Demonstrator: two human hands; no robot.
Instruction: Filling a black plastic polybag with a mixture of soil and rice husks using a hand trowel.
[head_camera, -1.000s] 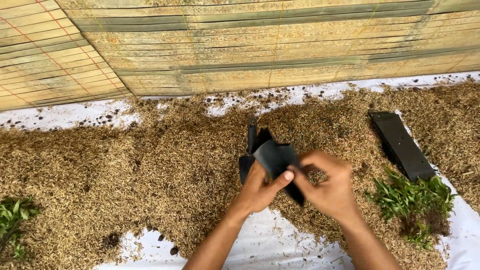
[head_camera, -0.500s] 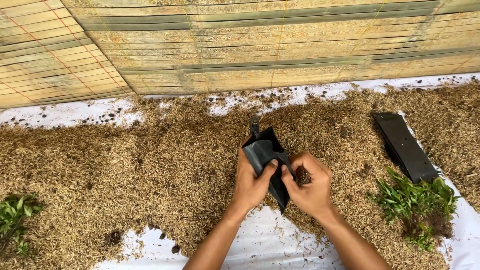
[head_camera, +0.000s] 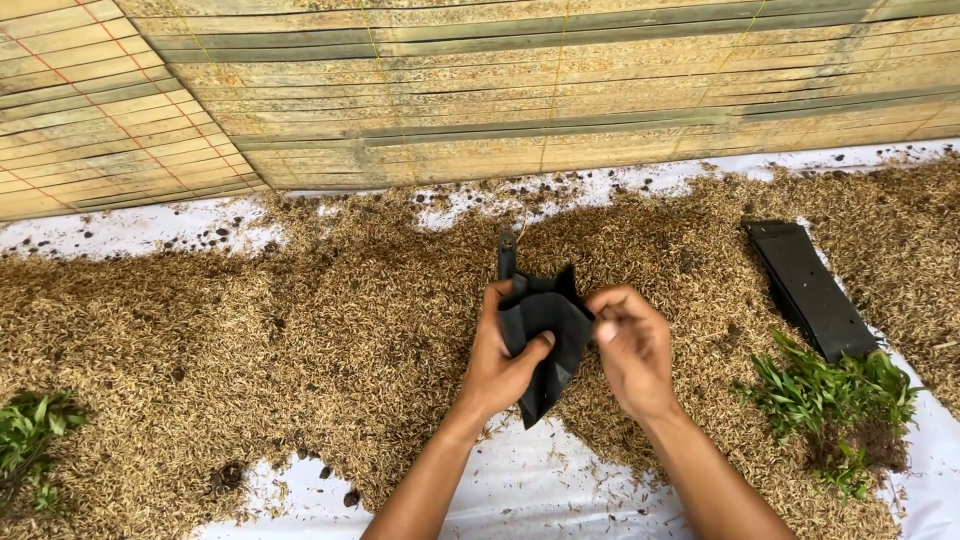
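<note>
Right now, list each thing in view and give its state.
Black plastic bag: crumpled, held up in both hands.
Left hand: gripping the bag.
Right hand: pinching the bag's edge.
Flat black stack: lying on the husks.
Seedling clump: lying loose, roots in soil.
Husk layer: spread over white sheet.

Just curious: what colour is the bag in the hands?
Plain black bag, seen from the head view.

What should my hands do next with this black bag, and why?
Probably spread the mouth of the black bag wider. The left hand grips its flat, creased side and the right hand pinches the opposite edge, yet it looks collapsed above the husk pile.
</note>
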